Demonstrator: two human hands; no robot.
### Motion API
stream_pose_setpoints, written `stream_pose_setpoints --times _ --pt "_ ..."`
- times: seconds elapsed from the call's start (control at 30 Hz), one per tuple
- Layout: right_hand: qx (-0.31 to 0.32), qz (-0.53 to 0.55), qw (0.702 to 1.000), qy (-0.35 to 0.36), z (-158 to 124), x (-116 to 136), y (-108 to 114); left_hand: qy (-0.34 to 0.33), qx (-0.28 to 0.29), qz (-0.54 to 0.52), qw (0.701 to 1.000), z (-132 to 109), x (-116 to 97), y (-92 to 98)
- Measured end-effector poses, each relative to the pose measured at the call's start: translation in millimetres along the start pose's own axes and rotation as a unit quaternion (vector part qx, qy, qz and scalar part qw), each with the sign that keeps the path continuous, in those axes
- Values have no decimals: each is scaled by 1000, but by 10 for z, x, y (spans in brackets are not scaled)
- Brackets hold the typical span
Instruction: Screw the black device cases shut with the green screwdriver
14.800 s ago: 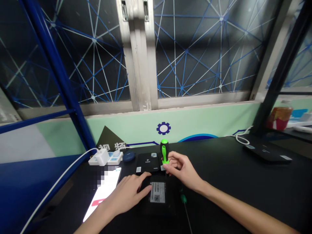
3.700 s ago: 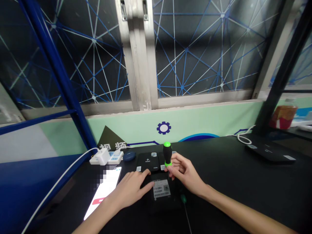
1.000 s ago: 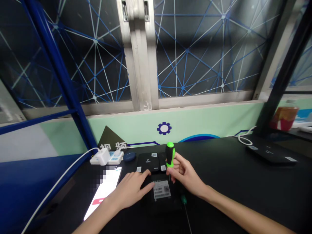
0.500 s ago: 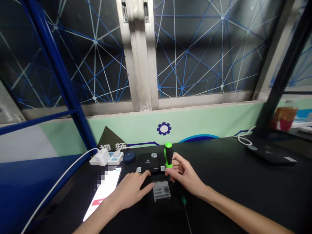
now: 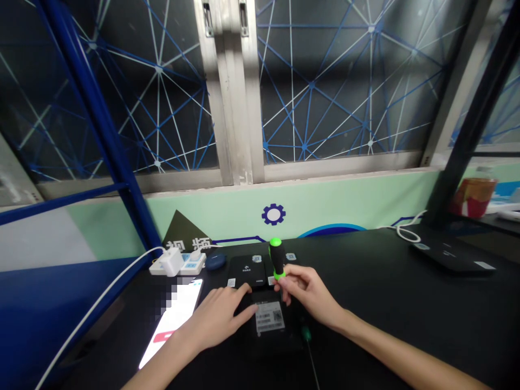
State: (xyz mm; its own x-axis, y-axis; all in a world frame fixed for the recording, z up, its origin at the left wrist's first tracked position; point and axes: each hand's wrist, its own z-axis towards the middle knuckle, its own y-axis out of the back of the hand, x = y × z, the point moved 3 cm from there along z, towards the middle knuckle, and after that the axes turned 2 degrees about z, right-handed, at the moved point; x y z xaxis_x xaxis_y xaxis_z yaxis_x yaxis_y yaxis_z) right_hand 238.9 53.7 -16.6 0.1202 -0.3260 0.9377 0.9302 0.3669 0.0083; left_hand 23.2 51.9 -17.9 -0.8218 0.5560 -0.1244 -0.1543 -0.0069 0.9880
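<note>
Meanwhile, the right hand has its fingers closed around an upright green-and-black screwdriver just above a black device; the left hand lies open, its fingers resting on that device on the bench.

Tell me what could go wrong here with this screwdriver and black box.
The screwdriver in the right hand points down near the black box, so it might slip and scratch the box or jab the left hand, which rests close by on it. The other screwdriver, lying just beside the box, could also get knocked by the right hand.
</note>
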Motion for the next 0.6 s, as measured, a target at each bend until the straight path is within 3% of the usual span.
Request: stream_pose_setpoints --times 0.37,0.6 --pt "-26 6 999 -27 19 -29 23 -1 5 -1 1000 -10 -10 12" --pt "4 -25 999 20 -3 66 -3 1 2 1 1000 -4 3 10"
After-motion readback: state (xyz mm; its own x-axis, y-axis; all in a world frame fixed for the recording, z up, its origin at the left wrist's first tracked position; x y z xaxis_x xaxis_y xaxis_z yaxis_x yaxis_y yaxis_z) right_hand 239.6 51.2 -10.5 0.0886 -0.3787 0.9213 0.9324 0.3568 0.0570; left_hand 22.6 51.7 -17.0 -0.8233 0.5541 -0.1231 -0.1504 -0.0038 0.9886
